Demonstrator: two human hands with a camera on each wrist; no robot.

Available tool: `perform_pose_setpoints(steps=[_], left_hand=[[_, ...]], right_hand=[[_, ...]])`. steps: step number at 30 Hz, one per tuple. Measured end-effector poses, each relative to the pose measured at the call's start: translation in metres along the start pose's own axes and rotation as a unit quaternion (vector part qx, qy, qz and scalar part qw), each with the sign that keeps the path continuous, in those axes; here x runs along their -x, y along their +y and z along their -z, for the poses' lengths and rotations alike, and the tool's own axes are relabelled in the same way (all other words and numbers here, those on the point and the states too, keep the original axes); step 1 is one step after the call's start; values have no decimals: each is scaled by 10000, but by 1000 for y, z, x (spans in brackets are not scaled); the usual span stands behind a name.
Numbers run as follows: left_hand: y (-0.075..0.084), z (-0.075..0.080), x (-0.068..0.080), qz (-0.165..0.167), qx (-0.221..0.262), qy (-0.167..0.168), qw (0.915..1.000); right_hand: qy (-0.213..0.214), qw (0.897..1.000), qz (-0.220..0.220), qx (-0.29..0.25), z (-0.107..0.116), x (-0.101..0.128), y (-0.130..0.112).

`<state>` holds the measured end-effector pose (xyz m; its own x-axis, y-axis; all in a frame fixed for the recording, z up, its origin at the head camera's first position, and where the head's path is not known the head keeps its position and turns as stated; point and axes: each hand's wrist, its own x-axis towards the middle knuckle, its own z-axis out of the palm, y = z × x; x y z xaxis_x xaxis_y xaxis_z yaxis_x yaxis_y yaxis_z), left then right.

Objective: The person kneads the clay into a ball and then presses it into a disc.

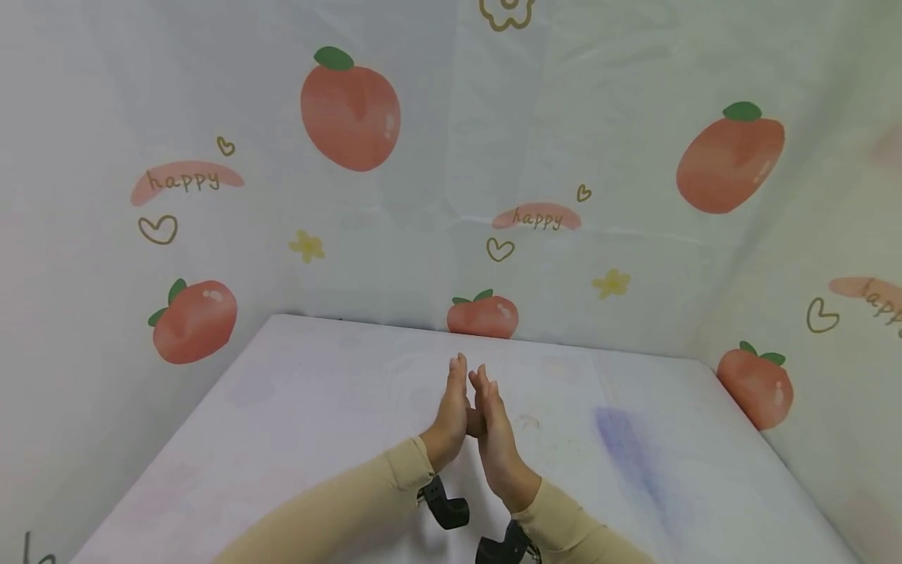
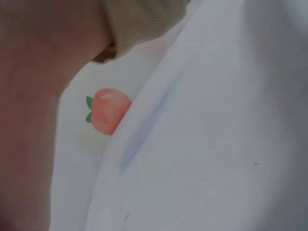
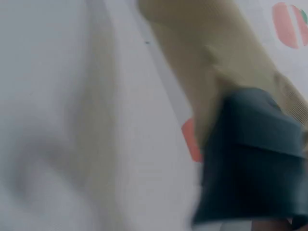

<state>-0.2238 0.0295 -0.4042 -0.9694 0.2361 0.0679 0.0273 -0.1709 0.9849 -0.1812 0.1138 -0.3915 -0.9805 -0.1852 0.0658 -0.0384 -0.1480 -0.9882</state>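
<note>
Over the middle of the table, the left hand (image 1: 449,413) and the right hand (image 1: 499,442) face each other palm to palm. Both sets of fingers are straight and point up and away, close together at the thumbs, with a narrow gap nearer the tips. No object shows between the palms. Beige sleeves cover both forearms, and a black wrist device (image 1: 447,505) hangs under the left wrist, another black device (image 1: 502,546) under the right. Bare skin (image 2: 29,120) and a beige cuff (image 2: 144,24) fill part of the left wrist view. A dark device (image 3: 255,159) blocks much of the right wrist view.
The white table (image 1: 317,392) carries a bluish-purple smear (image 1: 630,446) right of the hands. Behind and beside it hangs a pale curtain (image 1: 423,196) printed with red fruit, hearts, yellow flowers and the word "happy".
</note>
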Motion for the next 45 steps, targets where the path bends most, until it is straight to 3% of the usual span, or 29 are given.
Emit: perform_pose_setpoints(steps=[4, 9, 13, 21, 29, 34, 40, 45], left_hand=[[3, -2, 3, -86, -84, -50, 9999], [1, -7, 10, 99, 30, -113, 9999], [-4, -12, 20, 75, -188, -222, 9995], [-5, -14, 37, -272, -402, -427, 9979], [1, -17, 48, -906, -782, -1122, 9864], [2, -19, 43, -1056, -789, -864, 9875], [2, -15, 37, -738, -750, -443, 9935], [4, -12, 30, -403, -589, -355, 9968]], right_hand=[[-58, 9998, 114, 118, -3, 2, 1], [31, 9994, 59, 328, -4, 1, -2], [188, 9989, -37, 435, -3, -3, -3], [395, 9983, -48, 427, 8, -20, -10], [1054, 9943, 61, -137, 32, -42, -17], [1058, 9938, -137, -300, 27, -38, -10], [882, 9957, -101, -280, 7, -25, -3], [823, 9963, -165, -207, 0, -17, 0]])
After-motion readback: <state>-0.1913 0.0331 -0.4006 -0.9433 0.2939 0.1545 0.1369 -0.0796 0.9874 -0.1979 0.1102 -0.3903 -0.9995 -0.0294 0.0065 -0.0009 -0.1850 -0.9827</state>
